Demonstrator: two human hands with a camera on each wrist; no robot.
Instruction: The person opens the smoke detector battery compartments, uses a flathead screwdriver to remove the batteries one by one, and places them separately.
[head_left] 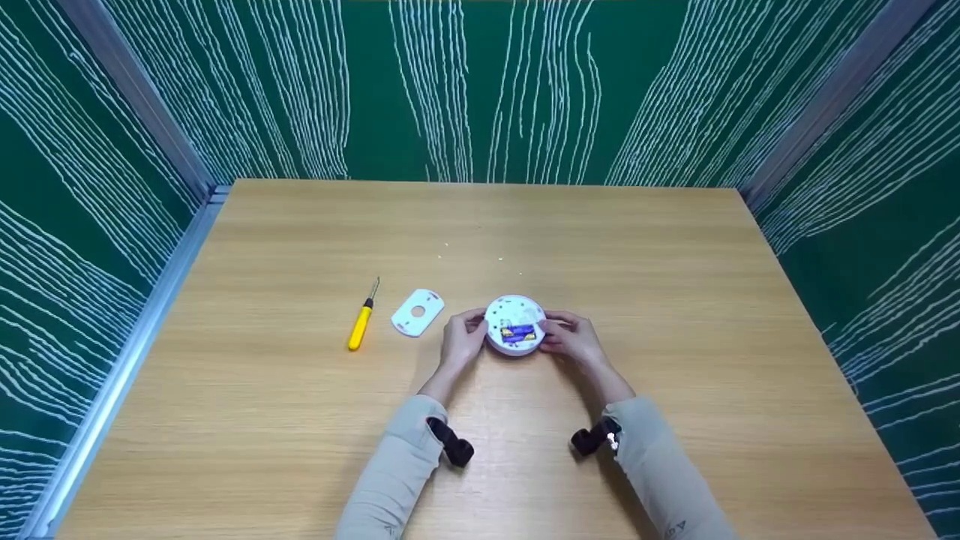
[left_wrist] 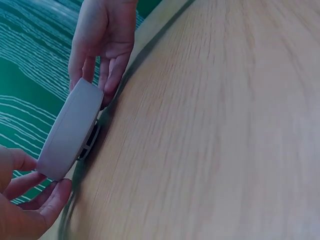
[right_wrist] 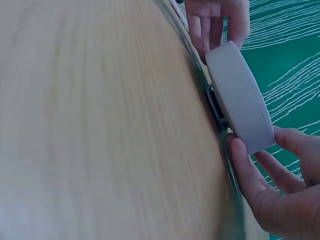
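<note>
In the head view we see the left hand [head_left: 463, 341] and right hand [head_left: 574, 339] gripping opposite edges of a round white case [head_left: 513, 312] over the table [head_left: 285, 420], print on its batteries [head_left: 517, 334] too small to read, a plate [head_left: 409, 324] and screwdriver [head_left: 361, 328] at left. In the left wrist view we find left thumb and fingers pinching the rim, the right's likewise in the right wrist view.

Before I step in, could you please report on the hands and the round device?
Left hand and right hand gripping opposite sides of the round device. Batteries showing on top. Screwdriver and white plate lying left, out of the way.
</note>
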